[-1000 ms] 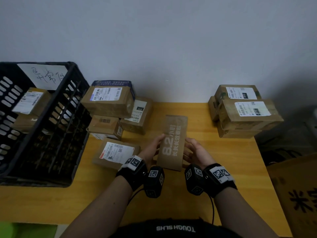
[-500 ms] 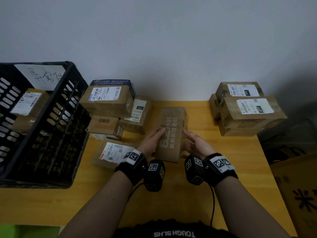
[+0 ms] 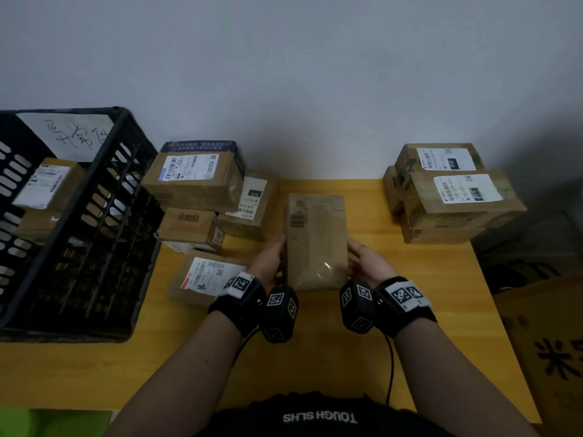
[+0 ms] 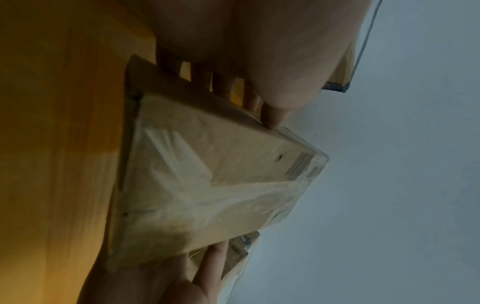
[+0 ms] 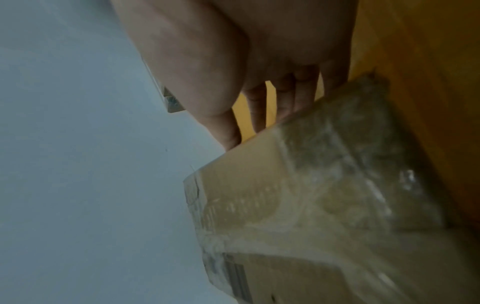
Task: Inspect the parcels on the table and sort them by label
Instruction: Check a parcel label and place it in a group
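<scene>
Parcel (image 3: 315,244) at frame centre, above the yellow worktop (image 3: 441,279), is clasped between left hand (image 3: 268,263) and right hand (image 3: 366,263). Head view shows its barcode; wrist views reveal fingers (image 4: 200,76) curled beneath. Crate (image 3: 120,216) stands left.

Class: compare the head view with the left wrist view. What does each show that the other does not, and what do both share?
Head view only: the black crate, the labelled parcel stacks and both wristbands. Left wrist view only: the fingers under the held parcel and its glossy tape. Both: the left hand, the right hand, that parcel, the yellow table.
</scene>
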